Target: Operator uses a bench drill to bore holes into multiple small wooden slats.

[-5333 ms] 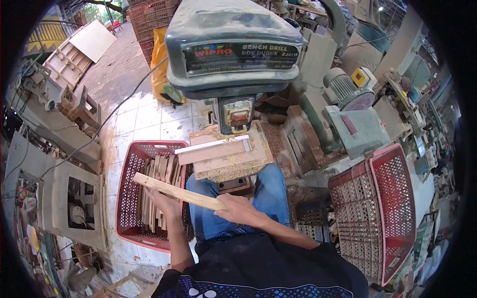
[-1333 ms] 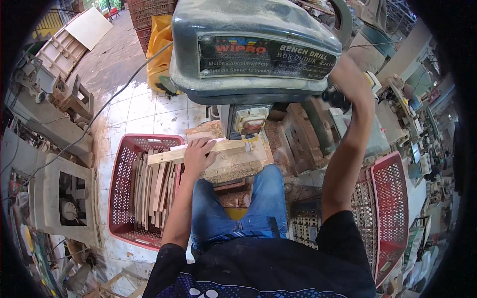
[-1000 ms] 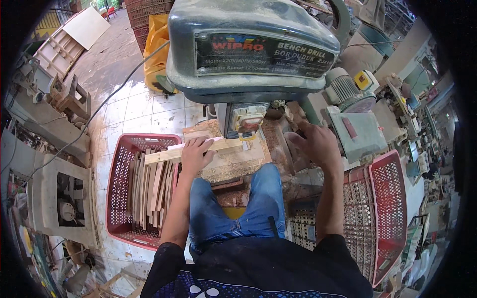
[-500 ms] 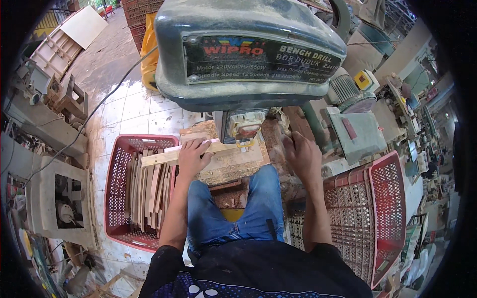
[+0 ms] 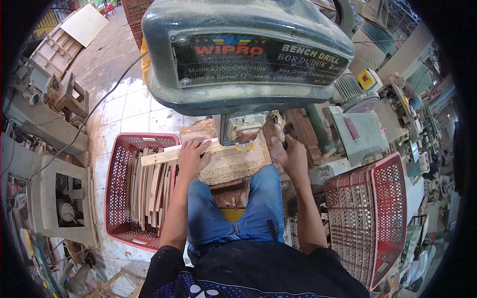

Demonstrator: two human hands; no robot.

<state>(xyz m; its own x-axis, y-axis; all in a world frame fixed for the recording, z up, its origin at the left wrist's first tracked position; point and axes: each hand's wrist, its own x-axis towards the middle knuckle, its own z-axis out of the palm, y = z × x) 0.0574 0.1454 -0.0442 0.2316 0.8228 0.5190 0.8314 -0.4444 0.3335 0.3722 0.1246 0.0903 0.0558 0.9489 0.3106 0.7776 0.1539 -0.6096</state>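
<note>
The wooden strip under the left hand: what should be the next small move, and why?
Probably press the wooden strip down firmly with the left hand, whose fingers lie across it: the strip's left end juts past the sawdust-covered board beneath, so it could shift.

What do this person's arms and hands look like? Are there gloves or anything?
No gloves! The left hand and right hand are bare, and so are the forearms. I can't see a watch or bracelet. The sleeves are short and black, ending near the elbows.
</note>
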